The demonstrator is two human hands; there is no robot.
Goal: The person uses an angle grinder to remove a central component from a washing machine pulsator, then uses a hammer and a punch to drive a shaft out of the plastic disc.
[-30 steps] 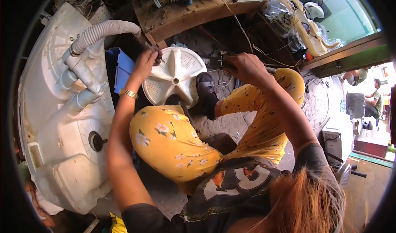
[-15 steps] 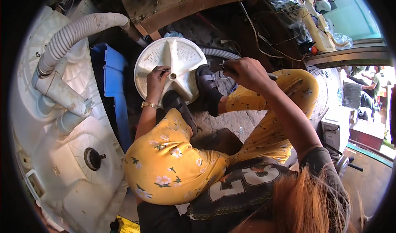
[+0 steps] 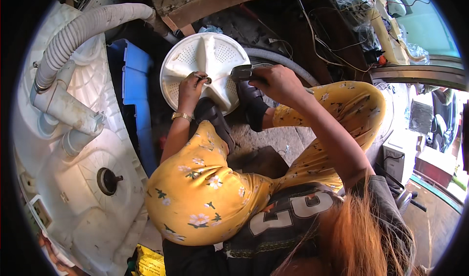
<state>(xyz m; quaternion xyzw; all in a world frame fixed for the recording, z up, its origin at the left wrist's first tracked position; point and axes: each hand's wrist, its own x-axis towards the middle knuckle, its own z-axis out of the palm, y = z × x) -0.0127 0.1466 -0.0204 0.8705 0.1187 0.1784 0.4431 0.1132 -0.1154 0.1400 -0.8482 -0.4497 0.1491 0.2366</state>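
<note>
I record the white, round, perforated disc point(image 3: 213, 63) as moulded plastic, smooth on its raised ribs, with a slight sheen. The dark, block-headed hammer point(image 3: 241, 73) reads as metal, dull to satin. The large off-white tub body point(image 3: 85, 176) is plastic, matt and stained; the pale, corrugated hose point(image 3: 93, 23) looks like ridged plastic. I find the blue, straight-sided bin point(image 3: 136, 75) smooth plastic, the brown bench point(image 3: 220, 5) rough, worn wood, and the yellow floral trousers point(image 3: 195, 198) soft matt cloth.
</note>
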